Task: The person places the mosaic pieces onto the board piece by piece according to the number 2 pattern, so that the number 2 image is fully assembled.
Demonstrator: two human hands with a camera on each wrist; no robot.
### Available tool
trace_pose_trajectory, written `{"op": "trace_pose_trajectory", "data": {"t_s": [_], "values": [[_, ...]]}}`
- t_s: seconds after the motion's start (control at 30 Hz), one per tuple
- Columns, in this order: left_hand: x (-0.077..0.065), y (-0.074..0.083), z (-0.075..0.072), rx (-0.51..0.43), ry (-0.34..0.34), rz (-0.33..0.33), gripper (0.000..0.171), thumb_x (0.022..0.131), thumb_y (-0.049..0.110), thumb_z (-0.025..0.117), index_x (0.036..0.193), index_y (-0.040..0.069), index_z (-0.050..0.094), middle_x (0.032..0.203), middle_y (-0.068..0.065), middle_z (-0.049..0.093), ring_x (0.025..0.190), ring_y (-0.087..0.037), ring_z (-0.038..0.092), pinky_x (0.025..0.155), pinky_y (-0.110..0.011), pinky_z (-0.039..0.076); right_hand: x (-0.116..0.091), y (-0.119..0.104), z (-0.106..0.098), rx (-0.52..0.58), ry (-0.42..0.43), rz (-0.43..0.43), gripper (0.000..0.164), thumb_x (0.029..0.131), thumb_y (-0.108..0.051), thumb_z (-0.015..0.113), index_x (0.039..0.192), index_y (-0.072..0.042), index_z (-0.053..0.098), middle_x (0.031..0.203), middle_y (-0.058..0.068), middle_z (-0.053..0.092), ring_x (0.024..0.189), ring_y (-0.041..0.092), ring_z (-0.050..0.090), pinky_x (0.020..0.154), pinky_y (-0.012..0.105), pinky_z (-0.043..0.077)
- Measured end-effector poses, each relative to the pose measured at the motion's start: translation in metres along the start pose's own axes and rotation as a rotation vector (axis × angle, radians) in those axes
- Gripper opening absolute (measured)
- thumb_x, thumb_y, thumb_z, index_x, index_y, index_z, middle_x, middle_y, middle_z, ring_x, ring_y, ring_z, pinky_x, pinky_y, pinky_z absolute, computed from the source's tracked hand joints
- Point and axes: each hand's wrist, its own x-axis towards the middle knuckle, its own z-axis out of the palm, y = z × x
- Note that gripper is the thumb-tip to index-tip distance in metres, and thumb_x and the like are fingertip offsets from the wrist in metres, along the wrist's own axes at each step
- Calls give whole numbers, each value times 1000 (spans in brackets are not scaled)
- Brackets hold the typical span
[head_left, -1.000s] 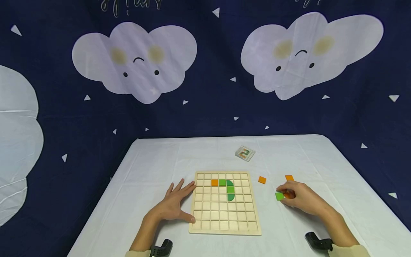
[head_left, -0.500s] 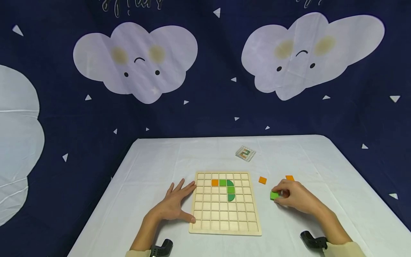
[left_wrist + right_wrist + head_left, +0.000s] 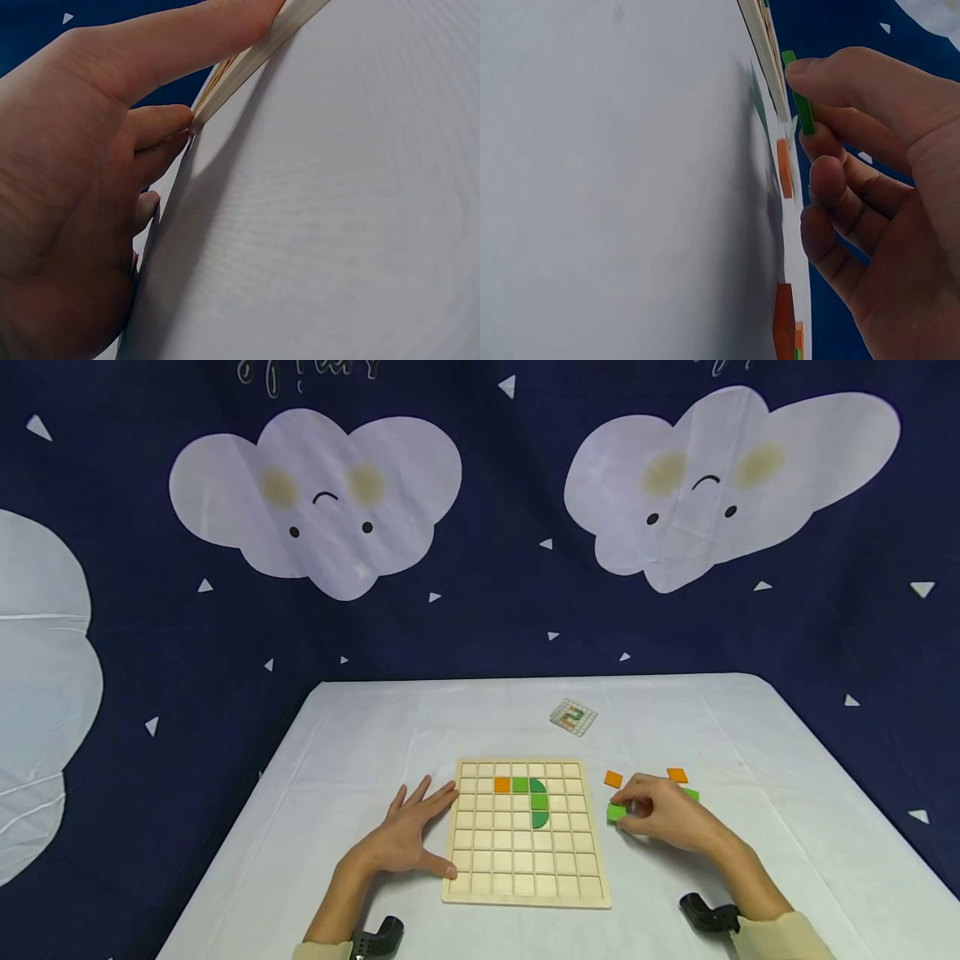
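Note:
My right hand [image 3: 667, 810] pinches a light green square tile [image 3: 617, 812] between thumb and fingers, just right of the board; the right wrist view shows that tile [image 3: 801, 97] edge-on, raised off the table. The wooden grid board [image 3: 495, 863] carries an orange square tile [image 3: 502, 785], two green squares and two darker green rounded pieces, in a hooked line. My left hand [image 3: 405, 835] lies spread at the board's left side, index finger and thumb touching its edge. In the left wrist view the fingers [image 3: 161, 124] are straight against the board's rim [image 3: 255, 56].
Right of the board lie loose orange tiles [image 3: 613, 779] and a green tile [image 3: 692, 794], partly hidden by my right hand. A small pattern card [image 3: 573, 717] sits behind the board on the white-covered table [image 3: 390, 718]. A dark cloud-print cloth [image 3: 495, 635] hangs behind.
My right hand has moved left toward the board with the green tile pinched in it, uncovering another green tile behind it. The left hand and board stay put.

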Motion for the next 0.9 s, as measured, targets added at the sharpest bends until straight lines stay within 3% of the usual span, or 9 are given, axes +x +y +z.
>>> {"op": "trace_pose_trajectory", "data": {"t_s": [0.4,0.7,0.9], "values": [[0,1,0,-7,-7,-9,122,50,75,77,150,18,35,156,6,25,145,-29,4,112,-56,-6,8,-5,8,28,-2,-107,26,77,-13,79,101,-20,73,84,-7,62,68,9,52,56,23,45],[1,-1,2,2,-16,-23,124,49,76,77,151,21,34,156,8,23,146,-25,3,113,-54,-6,16,-16,17,33,-37,-120,23,77,-23,82,99,-22,74,79,-10,59,66,8,54,56,23,47],[2,-2,2,-2,-3,-12,124,49,75,77,150,20,35,156,8,24,146,-26,3,112,-55,-6,25,-26,21,39,-56,-116,25,78,-25,82,101,-20,74,86,-9,62,73,11,56,60,24,48]]}}
